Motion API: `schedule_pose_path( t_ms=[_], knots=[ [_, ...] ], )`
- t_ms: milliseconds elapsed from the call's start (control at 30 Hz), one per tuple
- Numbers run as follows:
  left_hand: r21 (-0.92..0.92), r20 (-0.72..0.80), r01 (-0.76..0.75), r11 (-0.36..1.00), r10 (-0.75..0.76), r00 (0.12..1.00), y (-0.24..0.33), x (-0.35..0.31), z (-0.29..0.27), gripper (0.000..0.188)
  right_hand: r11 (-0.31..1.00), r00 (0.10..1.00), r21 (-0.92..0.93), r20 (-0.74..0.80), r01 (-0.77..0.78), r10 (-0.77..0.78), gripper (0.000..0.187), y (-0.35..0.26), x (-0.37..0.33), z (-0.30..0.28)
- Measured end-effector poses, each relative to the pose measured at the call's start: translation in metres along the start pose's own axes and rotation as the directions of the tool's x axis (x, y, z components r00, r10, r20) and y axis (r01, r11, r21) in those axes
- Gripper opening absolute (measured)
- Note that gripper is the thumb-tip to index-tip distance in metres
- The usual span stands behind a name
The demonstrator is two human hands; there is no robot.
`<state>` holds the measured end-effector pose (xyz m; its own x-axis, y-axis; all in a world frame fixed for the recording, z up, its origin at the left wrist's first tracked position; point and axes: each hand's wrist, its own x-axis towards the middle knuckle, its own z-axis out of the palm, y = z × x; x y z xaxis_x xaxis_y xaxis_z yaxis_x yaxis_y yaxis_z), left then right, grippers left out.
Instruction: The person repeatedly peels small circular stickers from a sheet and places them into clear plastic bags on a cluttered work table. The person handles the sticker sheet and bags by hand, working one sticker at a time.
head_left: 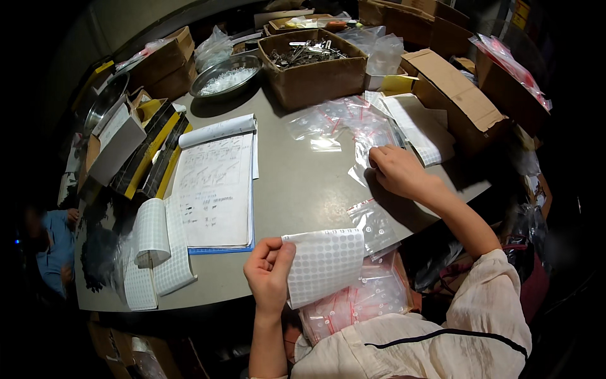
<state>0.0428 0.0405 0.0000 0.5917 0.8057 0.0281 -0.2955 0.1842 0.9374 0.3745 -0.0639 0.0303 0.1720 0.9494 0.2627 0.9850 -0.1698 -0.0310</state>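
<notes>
My left hand (268, 275) pinches the left edge of a white sheet of round stickers (325, 265), held up at the table's front edge. Over clear zip bags with red strips (328, 120), my right hand (401, 170) is closed, its fingertips together at a bag's edge. Whatever is between those fingertips is too small to make out. One clear zip bag (372, 221) with small round marks lies at the front edge, just behind the sticker sheet. Below it, more zip bags (372, 290) fill an open box at my lap, partly hidden by the sheet.
A notepad (214, 189) on a blue board and more sticker sheets (173, 252) lie at left. Toward the back stand a metal bowl of clear bits (226, 81) and a cardboard box of metal parts (315, 85). Cartons (454, 88) line the right. Another person (55, 240) is at far left.
</notes>
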Motion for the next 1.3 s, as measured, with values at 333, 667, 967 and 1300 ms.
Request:
schedule_pose_path(
  t_ms=[333, 667, 967, 1300],
  knots=[
    [-0.213, -0.045, -0.033, 0.977, 0.024, 0.999, 0.006, -0.001, -0.008, 0.016, 1.0, 0.981, 0.024, 0.194, -0.002, -0.003, 0.07, -0.033, -0.032, -0.036],
    [0.073, 0.047, -0.026, 0.997, 0.023, 0.999, 0.017, -0.016, 0.008, 0.016, 0.857, 0.98, 0.509, 0.122, 0.074, -0.158, 0.032, -0.068, -0.055, -0.057],
    [0.481, 0.187, -0.222, 0.848, 0.149, 0.971, 0.013, -0.025, 0.045, 0.009, 0.725, 0.948, 0.626, -0.078, 0.287, -0.308, 0.021, -0.117, -0.035, -0.066],
    [0.404, 0.104, -0.069, 0.912, 0.029, 0.994, 0.0, -0.012, 0.034, 0.008, 0.816, 0.879, 0.35, -0.312, 0.46, -0.361, 0.028, -0.117, -0.037, -0.045]
  ],
)
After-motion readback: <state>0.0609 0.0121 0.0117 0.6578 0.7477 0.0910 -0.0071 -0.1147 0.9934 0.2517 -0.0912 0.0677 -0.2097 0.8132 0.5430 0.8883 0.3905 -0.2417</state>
